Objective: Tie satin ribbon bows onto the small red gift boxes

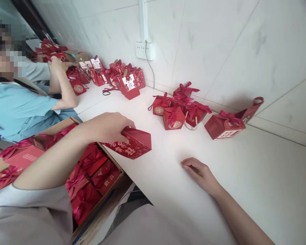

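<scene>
Currently the left hand (113,127) has its thumb and fingers closed over a red printed box (136,148) just to the right of the open carton (104,197), the box's long axis seeming to run outward from the carton's edge, though the grip hides part of it. Farther right of the carton, the right hand (202,173) is loosely curled at the white tabletop (270,190), a gap between thumb and fingers and nothing visible in it; the box lies off its left, towards the carton, so the left hand is nearer.
</scene>
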The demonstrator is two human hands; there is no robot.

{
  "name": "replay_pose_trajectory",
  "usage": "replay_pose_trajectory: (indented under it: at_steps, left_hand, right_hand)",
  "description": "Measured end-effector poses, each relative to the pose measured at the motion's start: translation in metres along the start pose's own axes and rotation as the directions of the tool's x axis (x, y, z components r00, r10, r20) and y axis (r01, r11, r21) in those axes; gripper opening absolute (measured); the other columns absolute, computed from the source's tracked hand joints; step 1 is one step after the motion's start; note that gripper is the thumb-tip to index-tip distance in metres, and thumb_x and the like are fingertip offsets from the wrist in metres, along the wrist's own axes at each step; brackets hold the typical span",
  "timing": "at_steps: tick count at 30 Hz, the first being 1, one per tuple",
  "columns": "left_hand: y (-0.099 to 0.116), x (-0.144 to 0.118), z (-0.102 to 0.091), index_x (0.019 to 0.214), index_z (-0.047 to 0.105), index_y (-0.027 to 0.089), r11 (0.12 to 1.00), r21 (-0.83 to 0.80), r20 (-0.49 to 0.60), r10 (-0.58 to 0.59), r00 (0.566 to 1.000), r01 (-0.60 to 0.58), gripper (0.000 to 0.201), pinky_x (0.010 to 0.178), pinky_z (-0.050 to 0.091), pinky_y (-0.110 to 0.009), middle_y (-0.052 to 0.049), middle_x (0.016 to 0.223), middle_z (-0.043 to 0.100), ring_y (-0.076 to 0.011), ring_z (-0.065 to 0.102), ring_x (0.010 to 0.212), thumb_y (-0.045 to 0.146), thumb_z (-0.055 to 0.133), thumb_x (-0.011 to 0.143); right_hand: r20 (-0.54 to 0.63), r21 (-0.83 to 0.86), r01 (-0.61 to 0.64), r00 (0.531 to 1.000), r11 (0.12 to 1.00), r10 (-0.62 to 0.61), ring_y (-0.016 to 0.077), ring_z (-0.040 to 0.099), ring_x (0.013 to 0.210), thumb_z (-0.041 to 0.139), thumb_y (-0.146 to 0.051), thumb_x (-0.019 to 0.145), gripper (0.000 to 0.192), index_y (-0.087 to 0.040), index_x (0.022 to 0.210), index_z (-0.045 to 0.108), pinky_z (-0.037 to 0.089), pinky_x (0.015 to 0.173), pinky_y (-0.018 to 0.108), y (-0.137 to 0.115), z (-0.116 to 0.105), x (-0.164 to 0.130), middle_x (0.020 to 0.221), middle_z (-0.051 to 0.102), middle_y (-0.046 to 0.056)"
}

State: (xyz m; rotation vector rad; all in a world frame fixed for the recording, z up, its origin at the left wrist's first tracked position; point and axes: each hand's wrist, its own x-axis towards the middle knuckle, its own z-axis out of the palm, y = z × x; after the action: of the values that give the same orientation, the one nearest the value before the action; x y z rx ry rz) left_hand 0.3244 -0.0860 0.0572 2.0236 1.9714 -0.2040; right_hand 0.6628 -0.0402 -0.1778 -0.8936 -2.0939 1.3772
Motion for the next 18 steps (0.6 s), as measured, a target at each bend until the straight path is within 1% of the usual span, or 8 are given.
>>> replay_pose_trajectory:
  at_steps: [2, 4, 7, 10, 12, 15, 16, 18]
  left_hand:
    - [0.012, 0.013, 0.001, 0.096, 0.073, 0.028, 0.996, 0.061, -0.002, 0.064, 0.998, -0.064, 0.029, 0.078, 0.04, -0.034, -0.001, 0.08, 0.067, -0.0256, 0.062, 0.08, 0.037, 0.072, 0.068]
    - [0.021, 0.024, 0.002, 0.095, 0.072, 0.028, 0.986, 0.09, 0.022, 0.14, 0.99, -0.142, 0.029, 0.073, 0.04, -0.032, -0.001, 0.081, 0.068, -0.0233, 0.062, 0.077, 0.039, 0.071, 0.069]
    - [0.03, 0.037, 0.006, 0.097, 0.072, 0.028, 0.961, 0.107, 0.06, 0.25, 0.966, -0.255, 0.029, 0.065, 0.04, -0.03, 0.0, 0.082, 0.07, -0.02, 0.062, 0.073, 0.04, 0.07, 0.07]
    - [0.04, 0.048, 0.014, 0.099, 0.07, 0.03, 0.917, 0.095, 0.057, 0.383, 0.922, -0.387, 0.027, 0.068, 0.043, -0.03, 0.001, 0.08, 0.071, -0.02, 0.064, 0.076, 0.037, 0.071, 0.073]
    - [0.047, 0.053, 0.019, 0.112, 0.066, 0.032, 0.87, 0.067, -0.029, 0.492, 0.87, -0.489, 0.036, 0.081, 0.045, -0.031, 0.001, 0.092, 0.072, -0.0214, 0.065, 0.092, 0.035, 0.071, 0.076]
    - [0.048, 0.052, 0.023, 0.133, 0.051, 0.032, 0.811, 0.012, -0.23, 0.571, 0.788, -0.585, 0.049, 0.102, 0.04, -0.033, -0.001, 0.123, 0.065, -0.0214, 0.056, 0.118, 0.037, 0.063, 0.086]
    - [0.045, 0.05, 0.023, 0.137, 0.047, 0.031, 0.808, -0.01, -0.285, 0.563, 0.776, -0.59, 0.052, 0.104, 0.039, -0.034, -0.002, 0.131, 0.06, -0.0216, 0.053, 0.123, 0.039, 0.061, 0.088]
    - [0.037, 0.047, 0.024, 0.14, 0.043, 0.027, 0.823, -0.063, -0.363, 0.508, 0.781, -0.565, 0.058, 0.105, 0.041, -0.034, -0.005, 0.14, 0.052, -0.0225, 0.05, 0.127, 0.044, 0.059, 0.088]
  right_hand:
    - [-0.018, 0.031, -0.024, 1.0, 0.999, 0.025, 0.0223, 0.062, 0.093, 0.049, -0.045, 0.094, 0.025, -0.023, 0.096, 0.061, 0.053, 0.08, 0.036, -0.003, -0.001, 0.0, 0.109, 0.064, 0.008]
    - [-0.046, 0.074, -0.034, 0.998, 0.997, 0.037, 0.0233, 0.06, 0.105, 0.051, -0.044, 0.094, 0.028, -0.026, 0.114, 0.056, 0.053, 0.087, 0.039, -0.011, -0.001, 0.0, 0.126, 0.058, 0.009]
    - [-0.067, 0.12, 0.072, 0.996, 0.99, -0.064, 0.0262, 0.042, 0.133, 0.058, -0.042, 0.09, 0.055, -0.033, 0.139, 0.036, 0.045, 0.104, 0.046, -0.033, 0.002, 0.005, 0.151, 0.034, 0.006]
    - [-0.032, 0.133, 0.175, 0.985, 0.975, -0.172, 0.0282, 0.026, 0.144, 0.066, -0.044, 0.084, 0.081, -0.035, 0.149, 0.018, 0.031, 0.114, 0.052, -0.056, 0.01, 0.018, 0.158, 0.021, 0.004]
    - [-0.048, 0.115, 0.18, 0.983, 0.977, -0.175, 0.0295, 0.028, 0.143, 0.07, -0.044, 0.08, 0.09, -0.034, 0.151, 0.014, 0.031, 0.115, 0.051, -0.065, 0.015, 0.029, 0.157, 0.024, 0.006]
    - [-0.131, 0.089, 0.119, 0.986, 0.989, -0.107, 0.0288, 0.045, 0.131, 0.069, -0.04, 0.081, 0.082, -0.031, 0.148, 0.021, 0.042, 0.108, 0.047, -0.066, 0.017, 0.042, 0.146, 0.039, 0.008]
    - [-0.148, 0.072, 0.103, 0.985, 0.992, -0.092, 0.0286, 0.048, 0.128, 0.068, -0.039, 0.082, 0.077, -0.03, 0.145, 0.026, 0.044, 0.105, 0.047, -0.064, 0.015, 0.045, 0.142, 0.043, 0.009]
    - [-0.148, 0.0, 0.083, 0.985, 0.997, -0.082, 0.0291, 0.048, 0.126, 0.068, -0.04, 0.08, 0.069, -0.028, 0.14, 0.034, 0.043, 0.105, 0.047, -0.062, 0.006, 0.049, 0.137, 0.046, 0.009]
